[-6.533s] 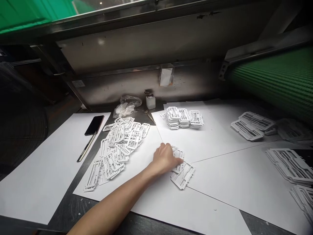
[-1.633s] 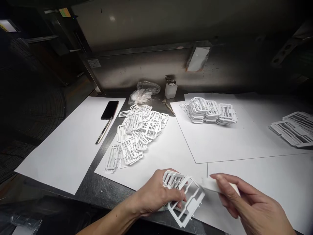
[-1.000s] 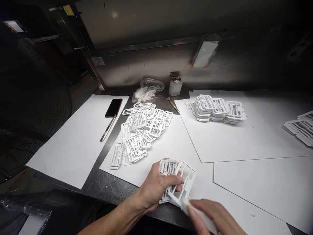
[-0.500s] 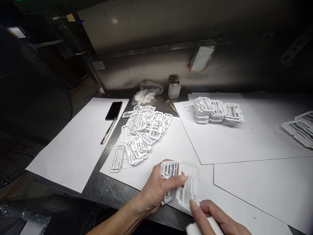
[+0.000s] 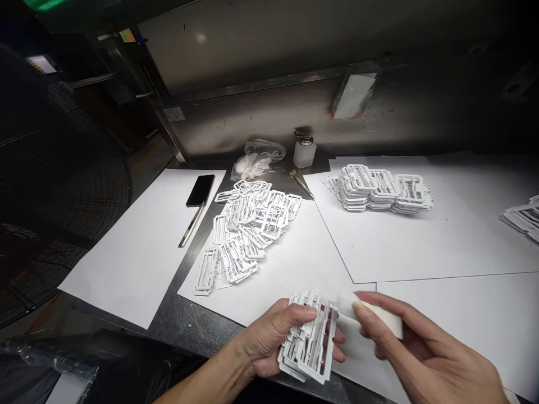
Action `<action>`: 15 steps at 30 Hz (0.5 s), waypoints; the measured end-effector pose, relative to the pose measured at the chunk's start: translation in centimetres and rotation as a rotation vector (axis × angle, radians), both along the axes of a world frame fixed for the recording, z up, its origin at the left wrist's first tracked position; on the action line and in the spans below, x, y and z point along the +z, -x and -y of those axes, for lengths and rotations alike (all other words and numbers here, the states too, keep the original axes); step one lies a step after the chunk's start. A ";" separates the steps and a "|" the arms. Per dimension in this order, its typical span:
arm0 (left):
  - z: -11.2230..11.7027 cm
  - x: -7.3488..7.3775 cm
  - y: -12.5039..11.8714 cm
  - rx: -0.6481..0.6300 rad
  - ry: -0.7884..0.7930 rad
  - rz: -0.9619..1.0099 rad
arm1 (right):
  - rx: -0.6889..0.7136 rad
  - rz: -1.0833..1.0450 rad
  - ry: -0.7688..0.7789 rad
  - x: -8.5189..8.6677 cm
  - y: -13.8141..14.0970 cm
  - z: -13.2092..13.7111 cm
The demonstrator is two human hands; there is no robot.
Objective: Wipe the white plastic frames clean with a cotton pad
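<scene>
My left hand (image 5: 273, 336) is closed around a stack of thin white plastic frames (image 5: 309, 348), thumb across the top one. The frames have slots and thin bars, and the stack is slightly fanned. Just right of the stack, my right hand (image 5: 425, 342) pinches a white block-like pad (image 5: 383, 317) between thumb and fingers. Whether the pad is foam or folded cloth I cannot tell. A loose heap of similar white frames (image 5: 252, 224) lies on the paper beyond my left hand.
Neater stacks of frames (image 5: 379, 188) stand at the back right, with more frames (image 5: 522, 219) at the right edge. A phone (image 5: 200, 190), a pen-like tool (image 5: 191, 225), tweezers (image 5: 301, 184), a pump bottle (image 5: 304, 152) and a plastic bag (image 5: 259, 160) lie about. White paper sheets (image 5: 138, 247) cover the metal table.
The single frame held apart between both hands now sits with the stack in my left hand. My right hand has let go of it and moved up and right, keeping the white pad.
</scene>
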State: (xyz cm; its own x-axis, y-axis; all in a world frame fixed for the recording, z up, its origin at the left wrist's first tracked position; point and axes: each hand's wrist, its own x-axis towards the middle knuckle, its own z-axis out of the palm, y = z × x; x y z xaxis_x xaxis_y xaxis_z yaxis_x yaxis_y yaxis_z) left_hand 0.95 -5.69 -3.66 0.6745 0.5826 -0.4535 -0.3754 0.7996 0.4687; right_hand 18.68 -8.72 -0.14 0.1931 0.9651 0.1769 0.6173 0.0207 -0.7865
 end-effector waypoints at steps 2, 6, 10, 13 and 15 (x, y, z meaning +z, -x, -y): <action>0.1 0.0 -0.1 0.015 0.004 0.013 | 0.100 -0.018 -0.065 -0.4 0.3 -0.8; 0.1 -0.1 0.0 0.021 0.024 0.013 | 0.104 0.122 -0.143 -1.2 0.5 -0.8; 0.1 -0.4 0.3 0.011 0.100 0.010 | 0.012 0.304 -0.184 -1.2 -0.9 -0.1; 0.0 -0.3 0.3 0.001 0.148 0.036 | -0.049 0.266 -0.190 -0.6 -1.0 -0.2; -0.1 -0.2 0.2 0.000 0.176 0.058 | -0.055 0.208 -0.206 -0.3 -0.4 -0.4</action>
State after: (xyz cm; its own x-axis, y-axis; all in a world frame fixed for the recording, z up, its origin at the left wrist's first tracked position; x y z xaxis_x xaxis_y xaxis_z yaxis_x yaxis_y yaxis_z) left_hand 0.75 -5.62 -3.88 0.7026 0.4974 -0.5088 -0.3972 0.8675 0.2994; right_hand 19.13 -8.33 -0.44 0.1833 0.8939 0.4091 0.7691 0.1287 -0.6260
